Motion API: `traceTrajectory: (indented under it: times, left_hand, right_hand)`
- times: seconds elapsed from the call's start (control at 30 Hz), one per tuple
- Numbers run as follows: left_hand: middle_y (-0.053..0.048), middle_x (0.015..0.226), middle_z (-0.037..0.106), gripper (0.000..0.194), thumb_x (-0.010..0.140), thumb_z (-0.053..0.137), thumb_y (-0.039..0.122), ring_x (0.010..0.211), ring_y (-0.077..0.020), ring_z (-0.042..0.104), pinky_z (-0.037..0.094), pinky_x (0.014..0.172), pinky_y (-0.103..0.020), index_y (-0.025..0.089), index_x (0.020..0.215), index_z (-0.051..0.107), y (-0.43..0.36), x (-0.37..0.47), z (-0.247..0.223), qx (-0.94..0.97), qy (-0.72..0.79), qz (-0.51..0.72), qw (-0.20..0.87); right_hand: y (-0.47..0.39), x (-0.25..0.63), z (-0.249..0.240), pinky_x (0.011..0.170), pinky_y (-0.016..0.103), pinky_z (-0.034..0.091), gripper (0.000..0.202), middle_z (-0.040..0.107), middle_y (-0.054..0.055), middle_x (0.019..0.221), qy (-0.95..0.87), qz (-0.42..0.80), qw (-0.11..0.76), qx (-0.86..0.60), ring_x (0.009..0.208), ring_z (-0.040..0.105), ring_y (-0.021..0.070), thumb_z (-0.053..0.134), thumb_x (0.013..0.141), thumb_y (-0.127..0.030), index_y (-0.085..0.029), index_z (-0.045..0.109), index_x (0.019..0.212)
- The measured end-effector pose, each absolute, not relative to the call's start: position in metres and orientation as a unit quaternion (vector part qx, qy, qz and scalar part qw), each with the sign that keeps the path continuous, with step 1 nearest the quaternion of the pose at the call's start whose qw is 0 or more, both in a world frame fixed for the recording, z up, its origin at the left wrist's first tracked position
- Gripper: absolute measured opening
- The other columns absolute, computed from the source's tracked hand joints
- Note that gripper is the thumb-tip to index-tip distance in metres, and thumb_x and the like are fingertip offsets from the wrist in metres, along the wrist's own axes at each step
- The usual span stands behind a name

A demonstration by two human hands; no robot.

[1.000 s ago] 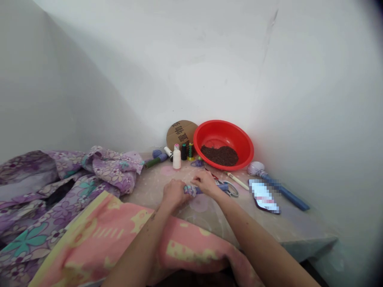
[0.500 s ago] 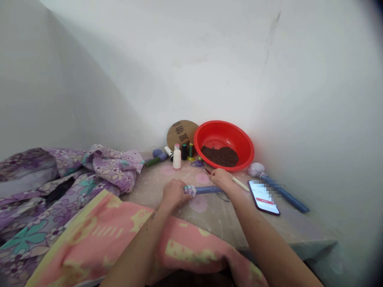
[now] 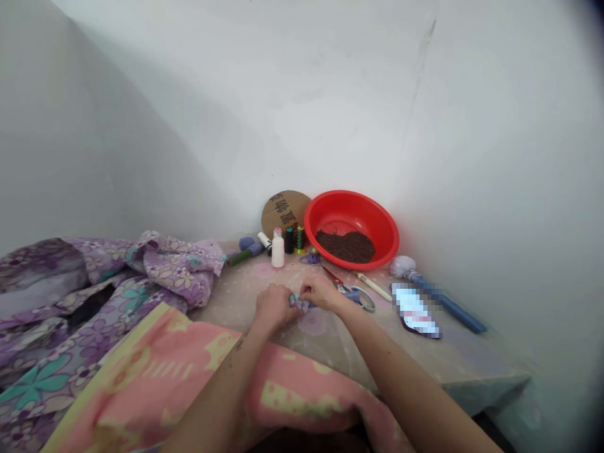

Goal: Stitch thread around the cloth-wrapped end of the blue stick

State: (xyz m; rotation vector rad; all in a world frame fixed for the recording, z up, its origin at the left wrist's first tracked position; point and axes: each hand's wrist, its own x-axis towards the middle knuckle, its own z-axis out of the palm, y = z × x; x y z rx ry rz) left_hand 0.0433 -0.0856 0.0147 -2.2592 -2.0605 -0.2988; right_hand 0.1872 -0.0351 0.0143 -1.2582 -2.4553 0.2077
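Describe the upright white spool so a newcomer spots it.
Start from the red basin. Left of it is round cardboard, with the white spool in front. Its pink top separates it from the black spool beside it, its upright stance from the slanting white tube behind.

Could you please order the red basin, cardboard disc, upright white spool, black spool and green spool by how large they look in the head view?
Largest to smallest:
1. Red basin
2. Cardboard disc, partly hidden
3. Upright white spool
4. Black spool and green spool: too alike to rank
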Motion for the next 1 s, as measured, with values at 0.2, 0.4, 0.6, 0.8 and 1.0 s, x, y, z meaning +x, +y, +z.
traceTrajectory:
  times: [0.2,0.4,0.6,0.8,1.0]
  left_hand:
    - [-0.007,0.084,0.060,0.040,0.060,0.049,0.054,0.081,-0.0220,0.053,0.039,0.064,-0.029,0.025,0.084,0.061,-0.082,0.041,0.008,-0.745,-0.655,-0.114,0.052]
    - [-0.007,0.084,0.060,0.041,0.059,0.050,0.055,0.082,-0.0219,0.053,0.038,0.064,-0.029,0.023,0.084,0.062,-0.081,0.041,0.008,-0.750,-0.650,-0.117,0.048]
    - [-0.007,0.085,0.060,0.040,0.061,0.050,0.053,0.085,-0.0219,0.052,0.037,0.067,-0.029,0.023,0.085,0.062,-0.085,0.042,0.012,-0.749,-0.650,-0.124,0.036]
    - [-0.006,0.086,0.060,0.041,0.061,0.050,0.054,0.084,-0.0216,0.052,0.037,0.067,-0.029,0.024,0.086,0.062,-0.086,0.042,0.011,-0.751,-0.646,-0.131,0.044]
    - [-0.005,0.085,0.060,0.039,0.059,0.051,0.053,0.085,-0.0205,0.051,0.037,0.067,-0.028,0.023,0.083,0.062,-0.086,0.042,0.010,-0.748,-0.650,-0.133,0.036]
  right_hand:
    - [-0.033,0.200,0.022,0.060,0.021,0.031,0.013,0.062,0.002,0.072,-0.830,0.020,0.286,-0.479,0.069,0.051,0.0120,0.052,0.072,-0.024,-0.017,0.062,0.069]
    - [-0.026,0.219,0.038,0.062,0.025,0.029,0.017,0.058,0.004,0.074,-0.704,-0.058,0.418,-0.571,0.071,0.049,0.0157,0.046,0.075,-0.029,-0.017,0.057,0.069]
    - [-0.026,0.232,0.050,0.063,0.027,0.028,0.020,0.056,0.004,0.074,-0.638,-0.103,0.496,-0.580,0.073,0.046,0.0171,0.043,0.077,-0.031,-0.017,0.055,0.070]
    - [-0.033,0.232,0.058,0.065,0.028,0.027,0.019,0.055,0.004,0.073,-0.634,-0.134,0.518,-0.559,0.073,0.045,0.0175,0.043,0.077,-0.030,-0.017,0.054,0.069]
    - [-0.035,0.230,0.058,0.065,0.028,0.027,0.020,0.055,0.004,0.072,-0.619,-0.143,0.533,-0.559,0.072,0.044,0.0174,0.043,0.078,-0.030,-0.017,0.054,0.069]
